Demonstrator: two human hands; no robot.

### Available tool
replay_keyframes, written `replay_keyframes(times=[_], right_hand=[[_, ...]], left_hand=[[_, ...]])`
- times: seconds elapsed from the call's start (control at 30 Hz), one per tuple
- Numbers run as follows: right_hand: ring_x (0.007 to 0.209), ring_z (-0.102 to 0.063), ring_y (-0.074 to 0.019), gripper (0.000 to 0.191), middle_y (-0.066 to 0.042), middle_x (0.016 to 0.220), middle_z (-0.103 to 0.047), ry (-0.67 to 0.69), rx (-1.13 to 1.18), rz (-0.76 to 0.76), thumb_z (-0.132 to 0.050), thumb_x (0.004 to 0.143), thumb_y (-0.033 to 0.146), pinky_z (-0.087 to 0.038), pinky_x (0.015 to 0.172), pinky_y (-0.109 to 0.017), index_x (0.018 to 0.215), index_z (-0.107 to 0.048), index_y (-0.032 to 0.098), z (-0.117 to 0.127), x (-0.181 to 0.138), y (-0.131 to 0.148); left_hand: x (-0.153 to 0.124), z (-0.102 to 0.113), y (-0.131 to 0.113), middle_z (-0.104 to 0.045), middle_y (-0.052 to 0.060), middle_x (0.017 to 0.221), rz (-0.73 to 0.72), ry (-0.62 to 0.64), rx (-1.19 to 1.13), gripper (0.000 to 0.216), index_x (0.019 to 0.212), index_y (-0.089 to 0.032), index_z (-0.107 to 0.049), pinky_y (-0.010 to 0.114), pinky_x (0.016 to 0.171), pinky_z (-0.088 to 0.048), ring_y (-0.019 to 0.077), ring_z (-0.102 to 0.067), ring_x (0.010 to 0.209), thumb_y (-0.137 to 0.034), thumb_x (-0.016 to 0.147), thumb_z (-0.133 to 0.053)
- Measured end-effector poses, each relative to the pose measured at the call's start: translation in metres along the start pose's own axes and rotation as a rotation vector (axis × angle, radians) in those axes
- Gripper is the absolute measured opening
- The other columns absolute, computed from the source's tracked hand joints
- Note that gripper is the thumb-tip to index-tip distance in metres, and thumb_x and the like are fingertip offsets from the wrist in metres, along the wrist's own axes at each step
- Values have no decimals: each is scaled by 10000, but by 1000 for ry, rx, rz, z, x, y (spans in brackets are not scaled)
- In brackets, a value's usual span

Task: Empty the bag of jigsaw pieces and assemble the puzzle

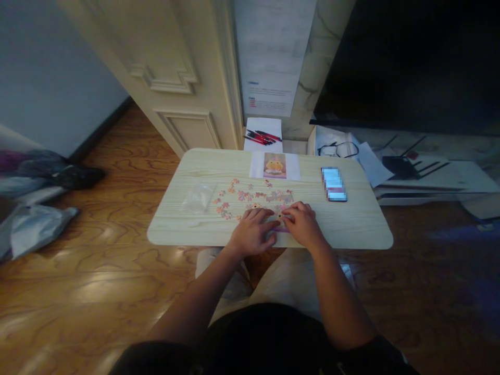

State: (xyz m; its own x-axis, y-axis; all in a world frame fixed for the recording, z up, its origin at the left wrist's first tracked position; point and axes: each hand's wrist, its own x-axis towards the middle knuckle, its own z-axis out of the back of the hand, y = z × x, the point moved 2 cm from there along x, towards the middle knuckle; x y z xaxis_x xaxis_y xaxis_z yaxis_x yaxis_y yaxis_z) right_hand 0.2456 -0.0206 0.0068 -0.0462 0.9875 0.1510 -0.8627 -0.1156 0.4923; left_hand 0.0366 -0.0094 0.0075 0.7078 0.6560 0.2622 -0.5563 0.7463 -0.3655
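Several loose jigsaw puzzle pieces (224, 211) in pink and orange tones lie scattered on a small light wood-grain table (355, 229). Some are joined in a strip (279, 196) just beyond my hands. My left hand (252, 232) rests at the near edge, fingers spread over pieces and its fingertips by a partly joined pink and purple section (279, 226). Across from it, my right hand (303, 224) has thumb and forefinger pinched on a small puzzle piece at that section. The fingers partly cover the section. A printed reference picture (274, 165) of yellow figures lies at the far edge.
To the left of the pieces lies a clear plastic bag (199, 198). A phone (334, 184) with a lit screen is at the right. Behind the table are red and black pens (262, 137), a pair of glasses (344, 150) and a black router (402, 166).
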Motion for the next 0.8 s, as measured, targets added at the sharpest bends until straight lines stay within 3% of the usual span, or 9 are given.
replay_keyframes(times=[0.17,0.4,0.8], right_hand=[[1094,-560,-268,47,-71,1088,-663,13,-27,-11,-711,914,258,-436,981,-422,916,-756,243,2,0,-1],[1130,-562,-262,235,-79,1125,-671,16,18,-10,-619,918,149,-435,1010,-425,1083,-758,242,2,-3,-4],[1097,-567,-246,214,-53,1065,-676,36,56,4,-639,904,139,-436,1015,-411,992,-791,261,5,-5,-11]], left_hand=[[1,1,-2,-605,119,1335,59,-27,12,380,1240,-265,-728,527,1052,-435,323,-544,1229,-398,899,-624],[1,-1,-1,-606,117,1334,75,-44,-2,404,1251,-257,-716,522,1057,-443,323,-542,1232,-384,875,-644],[1,-1,-2,-614,117,1340,86,-47,2,404,1257,-250,-706,531,1072,-436,327,-539,1245,-375,881,-628]])
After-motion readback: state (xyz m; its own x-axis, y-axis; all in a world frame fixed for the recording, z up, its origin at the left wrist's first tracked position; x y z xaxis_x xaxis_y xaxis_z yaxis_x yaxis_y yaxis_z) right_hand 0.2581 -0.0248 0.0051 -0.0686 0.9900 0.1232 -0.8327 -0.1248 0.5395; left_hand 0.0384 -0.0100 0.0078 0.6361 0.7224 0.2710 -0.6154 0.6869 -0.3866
